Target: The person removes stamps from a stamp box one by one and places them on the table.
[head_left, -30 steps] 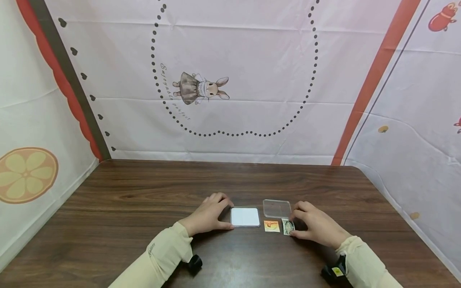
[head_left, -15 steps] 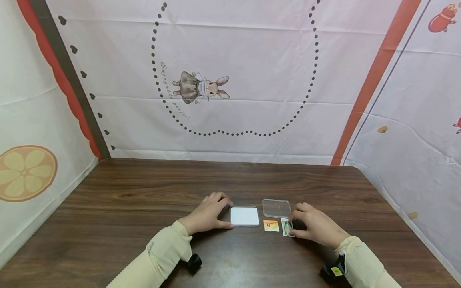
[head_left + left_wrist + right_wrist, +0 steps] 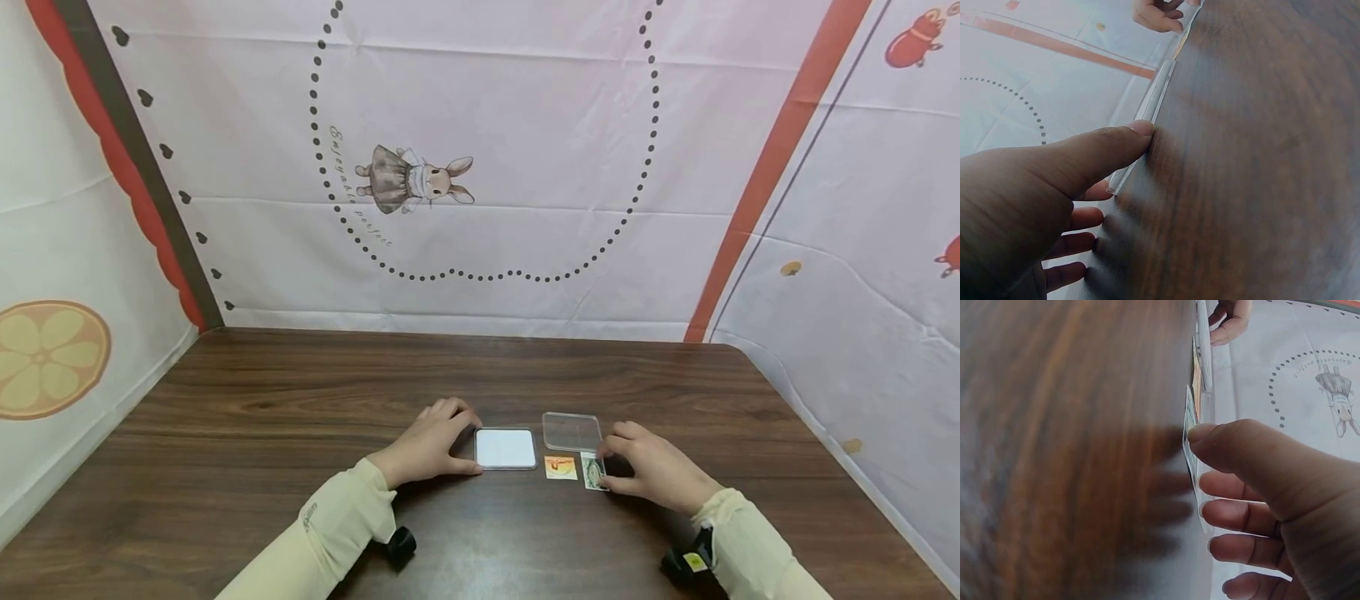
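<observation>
My left hand [image 3: 430, 446] grips the left end of a shallow clear case [image 3: 506, 449] with a white inside, thumb on the near edge and index finger at the far edge. In the left wrist view the case [image 3: 1159, 97] lies flat on the table, seen edge-on. My right hand [image 3: 660, 471] pinches the right side of a small green-and-white stamp [image 3: 592, 472]. From the right wrist, that stamp [image 3: 1190, 447] shows edge-on, with the thumb against it. An orange stamp [image 3: 561, 467] lies between the case and the green one.
Behind the stamps a clear plastic lid [image 3: 572, 432] lies on the dark wooden table [image 3: 330, 375]. White printed cloth [image 3: 525, 150] hangs behind the table and at both sides. Black wrist cameras [image 3: 401, 547] sit below the sleeves.
The head view has shifted slightly, so the whole scene sits a little further left. Both hands keep their places at the case and the green stamp.
</observation>
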`<state>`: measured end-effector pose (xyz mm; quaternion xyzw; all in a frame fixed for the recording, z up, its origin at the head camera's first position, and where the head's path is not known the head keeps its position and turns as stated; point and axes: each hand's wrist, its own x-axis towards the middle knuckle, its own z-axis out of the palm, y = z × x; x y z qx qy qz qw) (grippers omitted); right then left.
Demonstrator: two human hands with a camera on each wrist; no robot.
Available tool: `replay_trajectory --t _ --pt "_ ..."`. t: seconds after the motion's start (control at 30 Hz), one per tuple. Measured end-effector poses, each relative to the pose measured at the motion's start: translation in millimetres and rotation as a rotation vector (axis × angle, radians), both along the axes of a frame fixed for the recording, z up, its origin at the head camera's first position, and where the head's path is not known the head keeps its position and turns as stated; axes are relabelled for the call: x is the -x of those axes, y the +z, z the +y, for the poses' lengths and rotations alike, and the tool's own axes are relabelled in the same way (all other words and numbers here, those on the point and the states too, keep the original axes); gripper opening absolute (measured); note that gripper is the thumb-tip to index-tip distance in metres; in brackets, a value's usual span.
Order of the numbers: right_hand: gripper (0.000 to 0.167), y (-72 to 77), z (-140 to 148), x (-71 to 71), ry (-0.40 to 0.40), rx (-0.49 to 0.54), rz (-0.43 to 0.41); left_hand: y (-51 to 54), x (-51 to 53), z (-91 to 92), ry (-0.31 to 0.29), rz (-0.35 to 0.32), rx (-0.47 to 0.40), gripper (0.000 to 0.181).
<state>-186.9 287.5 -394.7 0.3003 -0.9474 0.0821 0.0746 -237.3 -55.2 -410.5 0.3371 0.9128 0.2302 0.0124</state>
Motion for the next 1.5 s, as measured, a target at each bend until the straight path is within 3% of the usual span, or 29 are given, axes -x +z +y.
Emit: replay_trajectory --t 0.27,0.73,0.97,1.5 --pt "0.024 2.9 -2.4 0.9 -0.007 -0.006 -0.037 1.5 -1.7 -2.1 0.003 0.011 0.005 0.053" --pt "0.023 4.1 -6.1 2.5 -0.003 -0.003 -0.027 1.6 -1.8 -4.7 0.011 0.023 0.002 0.053" --pt "0.023 4.0 -4.0 -1.5 -0.031 -0.018 -0.061 -3.2 -1.9 -0.9 0.000 0.038 0.027 0.054" --pt "0.020 4.3 -3.1 0.1 0.007 0.016 0.008 -0.9 -0.9 -0.1 0.005 0.036 0.035 0.053"
